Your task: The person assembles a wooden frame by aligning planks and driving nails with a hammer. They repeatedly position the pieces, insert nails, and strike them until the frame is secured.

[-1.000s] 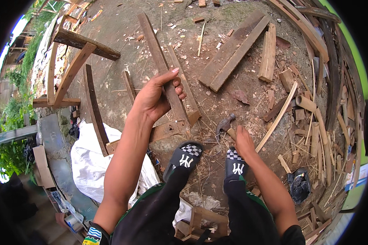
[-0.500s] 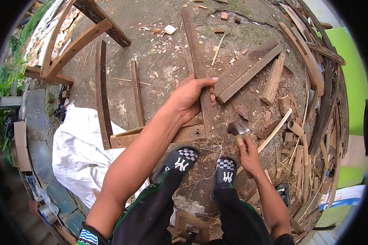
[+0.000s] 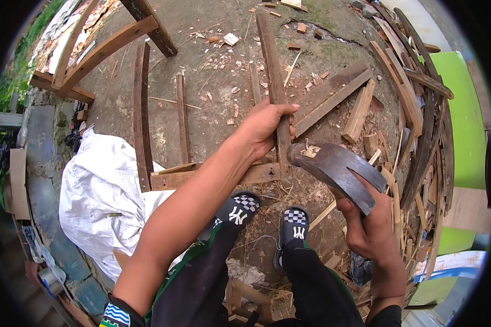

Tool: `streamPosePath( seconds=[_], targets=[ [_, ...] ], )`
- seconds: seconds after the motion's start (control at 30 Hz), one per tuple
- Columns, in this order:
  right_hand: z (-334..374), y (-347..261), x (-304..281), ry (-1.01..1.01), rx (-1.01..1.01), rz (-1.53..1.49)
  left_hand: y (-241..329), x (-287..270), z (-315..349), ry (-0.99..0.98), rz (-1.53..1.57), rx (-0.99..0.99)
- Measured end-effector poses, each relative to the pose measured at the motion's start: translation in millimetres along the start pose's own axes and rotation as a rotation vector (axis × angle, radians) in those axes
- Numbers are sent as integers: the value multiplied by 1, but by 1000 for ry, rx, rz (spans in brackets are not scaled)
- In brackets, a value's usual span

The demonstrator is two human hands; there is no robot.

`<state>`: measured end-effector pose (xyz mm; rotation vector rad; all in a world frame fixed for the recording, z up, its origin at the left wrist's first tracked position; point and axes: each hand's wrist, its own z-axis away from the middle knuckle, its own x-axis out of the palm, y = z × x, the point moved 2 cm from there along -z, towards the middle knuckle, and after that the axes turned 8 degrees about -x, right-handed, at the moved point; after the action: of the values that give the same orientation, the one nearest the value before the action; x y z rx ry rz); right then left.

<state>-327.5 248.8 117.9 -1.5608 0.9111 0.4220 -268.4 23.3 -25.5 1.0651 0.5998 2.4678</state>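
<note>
My left hand (image 3: 264, 128) is closed round a long brown wooden bar (image 3: 271, 54), one side of a wooden frame. The bar meets a crosspiece (image 3: 262, 174) close to my feet; my forearm passes over that crosspiece and hides part of it. At the frame's other side stands a dark bar (image 3: 141, 109), with a thinner bar (image 3: 182, 120) between. In my right hand (image 3: 371, 226), a claw hammer (image 3: 333, 166) is held up near the camera, its face just right of the frame's joint. My fingers wrap its wooden handle, which is mostly hidden.
A white sack (image 3: 101, 191) lies left of the frame. Another wooden frame (image 3: 109, 52) stands at the far left. Loose planks (image 3: 333, 101) lie to the right, before a pile of long wood (image 3: 433, 125). A small wooden stool (image 3: 251, 297) sits between my legs; wood chips litter the ground.
My right hand has lifted the claw hammer from low near the ground up toward the camera. The left hand keeps its hold on the bar; the view has shifted slightly.
</note>
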Motion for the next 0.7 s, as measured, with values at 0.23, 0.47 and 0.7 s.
streamPosePath(
  seconds=[0.23, 0.47, 0.7],
  targets=[
    [83, 127, 85, 220, 355, 208, 4, 6, 5, 17, 7, -32],
    [127, 204, 156, 113, 364, 426, 1, 2, -1, 13, 7, -33],
    [-10, 18, 83, 296, -4, -196, 1, -1, 4, 40, -2, -24]
  ],
)
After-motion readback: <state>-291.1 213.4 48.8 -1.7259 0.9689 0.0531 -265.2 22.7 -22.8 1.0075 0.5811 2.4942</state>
